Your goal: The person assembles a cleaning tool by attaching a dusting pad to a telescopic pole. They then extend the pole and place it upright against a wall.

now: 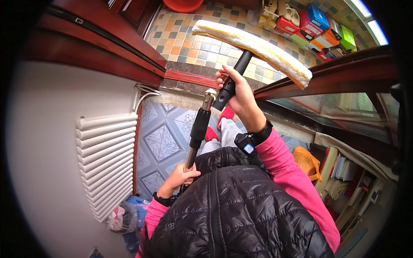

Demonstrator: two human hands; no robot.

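Note:
My right hand (238,92) is closed around the black handle (243,62) of a window washer head. Its long, slightly curved bar carries a white fleece pad (258,45) with yellow edging, tilted down to the right. My left hand (180,176) wraps around a telescopic pole (192,155), which slants up with a black grip (200,127) along it. The pole's metal tip (209,97) stands just left of the handle's lower end, seemingly apart from it. Whether the two touch I cannot tell for sure.
A white radiator (107,161) lines the left wall, with plastic bags (124,215) below. A raised sill (189,78) and a dark red glazed door (327,103) stand ahead. Shoe boxes (316,19) are stacked far right. A bookshelf (344,185) and orange bag (306,161) are at right.

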